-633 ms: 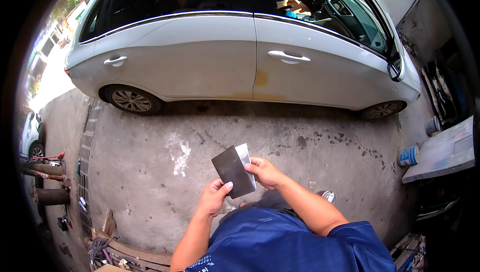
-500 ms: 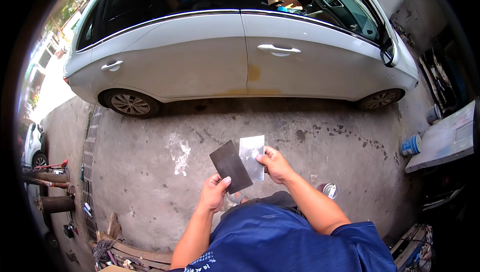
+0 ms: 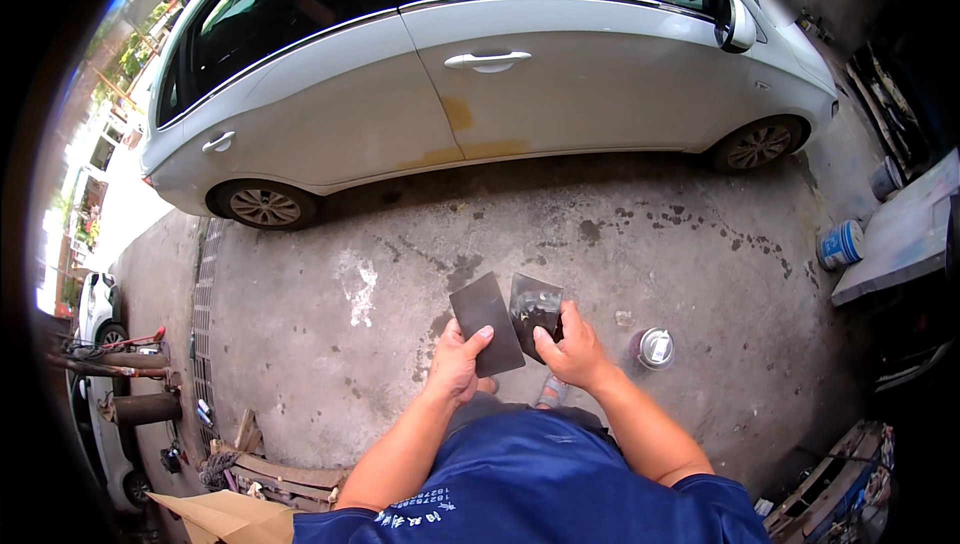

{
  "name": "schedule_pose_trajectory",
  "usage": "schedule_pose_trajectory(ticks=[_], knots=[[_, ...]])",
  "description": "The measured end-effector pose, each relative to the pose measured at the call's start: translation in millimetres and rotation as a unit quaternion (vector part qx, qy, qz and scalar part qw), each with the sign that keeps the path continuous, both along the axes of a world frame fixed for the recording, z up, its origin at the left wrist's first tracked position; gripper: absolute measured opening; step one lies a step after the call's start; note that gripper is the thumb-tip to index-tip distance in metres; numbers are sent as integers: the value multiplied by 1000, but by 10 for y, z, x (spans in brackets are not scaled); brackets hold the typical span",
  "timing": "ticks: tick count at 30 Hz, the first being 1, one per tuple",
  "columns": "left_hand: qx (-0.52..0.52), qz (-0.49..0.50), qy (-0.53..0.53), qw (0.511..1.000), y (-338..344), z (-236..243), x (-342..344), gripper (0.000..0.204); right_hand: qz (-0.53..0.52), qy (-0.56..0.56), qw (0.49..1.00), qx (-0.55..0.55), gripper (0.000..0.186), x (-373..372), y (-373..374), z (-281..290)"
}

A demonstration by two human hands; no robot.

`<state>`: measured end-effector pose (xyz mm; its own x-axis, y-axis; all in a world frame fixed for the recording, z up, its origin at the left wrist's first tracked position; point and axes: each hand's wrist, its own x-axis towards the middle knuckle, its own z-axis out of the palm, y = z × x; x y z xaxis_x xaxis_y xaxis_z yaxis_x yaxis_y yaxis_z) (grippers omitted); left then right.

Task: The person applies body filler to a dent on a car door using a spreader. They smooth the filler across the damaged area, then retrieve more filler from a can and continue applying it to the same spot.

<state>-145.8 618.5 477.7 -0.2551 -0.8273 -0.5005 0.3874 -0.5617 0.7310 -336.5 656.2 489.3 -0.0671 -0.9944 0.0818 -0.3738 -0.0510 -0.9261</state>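
My left hand (image 3: 457, 362) grips a dark grey, flat rectangular plate (image 3: 490, 319) by its lower left edge, thumb on top. A thin shiny metal plate (image 3: 537, 301) is pinched in my right hand (image 3: 573, 352), with the thumb across its face. The two plates are tilted apart at the top and come close together at their lower corners, in front of my body. Ahead stands a white car (image 3: 570, 84) with yellowish filler patches (image 3: 457, 113) along the lower door edges.
An open round can (image 3: 656, 348) stands on the concrete floor to my right. Farther right, a blue and white bucket (image 3: 841, 245) sits by a pale panel (image 3: 905, 234). A floor grate (image 3: 204, 294) runs along the left, near wooden boards (image 3: 285, 479) and a cardboard piece (image 3: 225, 516).
Both hands have moved slightly right with their plates. The metal plate has tilted and now looks dark instead of bright. My view has turned, shifting the car's doors leftward.
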Motion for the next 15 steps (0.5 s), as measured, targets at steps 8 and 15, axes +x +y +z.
schedule_pose_trajectory(ticks=[8, 15], knots=[[-238, 59, -115, 963, 345, 99, -462, 29, 63, 181, 960, -205, 48, -104, 281, 83], [-361, 105, -158, 913, 392, 272, -76, 26, 136, 244, 947, -161, 49, 295, 265, 114]])
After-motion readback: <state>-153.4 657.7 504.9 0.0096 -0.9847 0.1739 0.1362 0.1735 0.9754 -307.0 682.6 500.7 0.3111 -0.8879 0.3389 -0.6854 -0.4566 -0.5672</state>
